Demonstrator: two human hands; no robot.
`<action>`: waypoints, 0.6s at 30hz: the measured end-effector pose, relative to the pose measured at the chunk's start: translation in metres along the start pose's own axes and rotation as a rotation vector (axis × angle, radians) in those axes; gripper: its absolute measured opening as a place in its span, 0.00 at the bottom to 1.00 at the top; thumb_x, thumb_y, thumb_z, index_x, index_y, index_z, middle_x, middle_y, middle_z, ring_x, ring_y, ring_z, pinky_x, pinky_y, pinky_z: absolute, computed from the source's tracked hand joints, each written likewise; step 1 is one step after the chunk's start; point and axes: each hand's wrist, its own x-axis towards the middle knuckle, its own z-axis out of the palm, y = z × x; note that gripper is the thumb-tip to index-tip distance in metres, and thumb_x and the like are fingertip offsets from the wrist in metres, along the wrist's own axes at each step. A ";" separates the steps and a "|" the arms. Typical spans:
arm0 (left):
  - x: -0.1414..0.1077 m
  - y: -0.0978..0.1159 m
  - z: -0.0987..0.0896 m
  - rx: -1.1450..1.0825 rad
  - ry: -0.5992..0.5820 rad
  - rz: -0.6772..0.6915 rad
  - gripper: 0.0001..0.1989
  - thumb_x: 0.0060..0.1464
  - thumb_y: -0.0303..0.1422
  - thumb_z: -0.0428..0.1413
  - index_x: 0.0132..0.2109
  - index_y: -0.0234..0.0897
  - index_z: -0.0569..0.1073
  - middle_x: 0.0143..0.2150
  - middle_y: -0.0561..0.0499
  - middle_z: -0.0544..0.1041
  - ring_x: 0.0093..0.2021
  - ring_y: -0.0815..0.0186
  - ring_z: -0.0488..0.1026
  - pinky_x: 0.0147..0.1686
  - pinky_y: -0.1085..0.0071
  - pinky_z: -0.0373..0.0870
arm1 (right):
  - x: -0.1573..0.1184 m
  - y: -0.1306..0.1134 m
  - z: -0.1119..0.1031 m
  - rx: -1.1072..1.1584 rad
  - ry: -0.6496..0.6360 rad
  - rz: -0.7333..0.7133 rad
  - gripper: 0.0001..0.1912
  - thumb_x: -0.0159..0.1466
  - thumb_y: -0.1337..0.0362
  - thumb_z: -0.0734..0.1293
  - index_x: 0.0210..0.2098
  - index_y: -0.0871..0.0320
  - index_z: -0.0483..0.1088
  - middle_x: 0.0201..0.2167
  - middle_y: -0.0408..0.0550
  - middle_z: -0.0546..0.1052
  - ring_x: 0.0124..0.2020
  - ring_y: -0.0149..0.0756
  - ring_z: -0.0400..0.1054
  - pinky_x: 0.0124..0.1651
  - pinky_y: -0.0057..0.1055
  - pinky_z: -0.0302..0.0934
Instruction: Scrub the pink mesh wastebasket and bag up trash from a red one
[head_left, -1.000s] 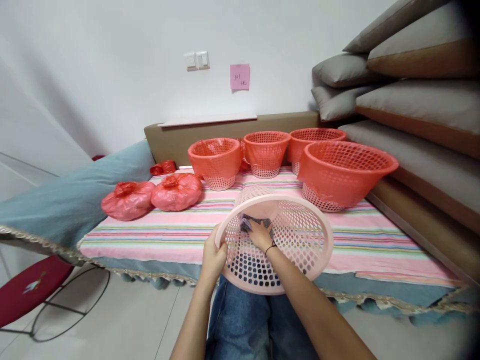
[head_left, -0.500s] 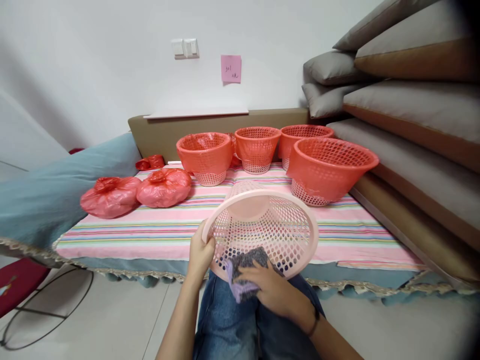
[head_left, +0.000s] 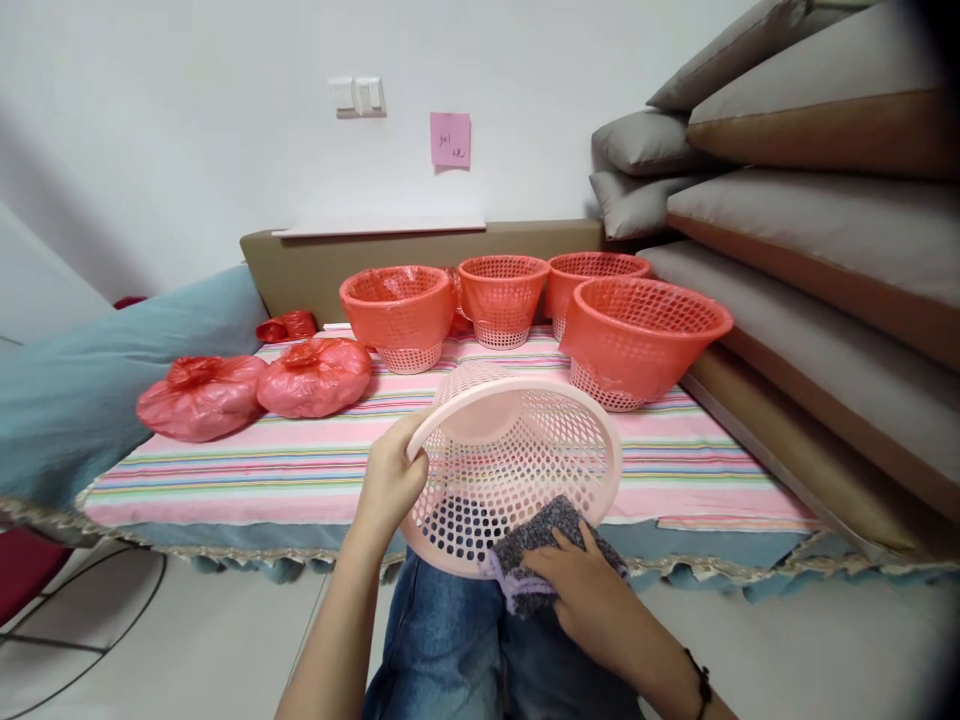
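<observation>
A pale pink plastic mesh basket lies tipped on its side over my knees, its open mouth toward me. My left hand is closed around the left side of its rim. My right hand presses a dark grey cloth with a lilac edge against the lower right of the rim and inner wall, fingers bent over the cloth. Part of the lower rim is hidden behind the cloth and hand.
Several baskets lined with red plastic bags, such as the near right one, stand on the striped cloth. Two tied red bags lie at left beside a red roll. Grey and brown cushions are stacked at right.
My right hand has moved the cloth rightward along the lower part of the basket's mouth. My left hand keeps its grip on the rim. The whole view has shifted slightly.
</observation>
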 end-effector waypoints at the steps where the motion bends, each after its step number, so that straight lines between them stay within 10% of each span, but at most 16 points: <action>1: -0.006 0.000 0.002 -0.005 0.067 -0.007 0.25 0.44 0.23 0.49 0.50 0.39 0.77 0.48 0.49 0.81 0.50 0.59 0.76 0.55 0.62 0.70 | 0.002 0.002 -0.004 0.076 0.058 -0.020 0.35 0.52 0.79 0.57 0.55 0.51 0.73 0.57 0.46 0.76 0.65 0.51 0.61 0.70 0.62 0.29; 5: -0.048 -0.013 0.013 -0.024 0.298 -0.199 0.15 0.54 0.32 0.56 0.49 0.38 0.76 0.47 0.47 0.80 0.48 0.58 0.77 0.52 0.63 0.71 | 0.025 0.014 -0.015 0.591 0.232 -0.177 0.22 0.63 0.66 0.60 0.55 0.55 0.72 0.57 0.51 0.75 0.58 0.46 0.68 0.67 0.52 0.51; 10: -0.103 -0.046 0.039 -0.196 0.325 -0.489 0.26 0.53 0.41 0.60 0.57 0.38 0.71 0.55 0.42 0.78 0.55 0.53 0.75 0.58 0.56 0.69 | 0.095 0.016 -0.028 1.013 0.529 -0.171 0.23 0.65 0.53 0.62 0.54 0.60 0.69 0.53 0.56 0.77 0.53 0.47 0.72 0.57 0.45 0.65; 13: -0.116 -0.060 0.053 -0.313 0.335 -0.505 0.26 0.54 0.43 0.60 0.58 0.37 0.71 0.58 0.40 0.76 0.61 0.53 0.71 0.64 0.55 0.62 | 0.146 0.009 -0.032 0.674 0.752 -0.247 0.21 0.67 0.64 0.58 0.58 0.57 0.67 0.59 0.52 0.73 0.60 0.43 0.65 0.65 0.42 0.56; 18: -0.111 -0.066 0.057 -0.470 0.266 -0.473 0.30 0.55 0.43 0.60 0.62 0.38 0.68 0.64 0.38 0.70 0.65 0.52 0.67 0.66 0.54 0.60 | 0.205 0.005 -0.003 -0.021 0.461 -0.073 0.32 0.61 0.76 0.58 0.64 0.55 0.63 0.67 0.50 0.63 0.70 0.52 0.49 0.69 0.56 0.39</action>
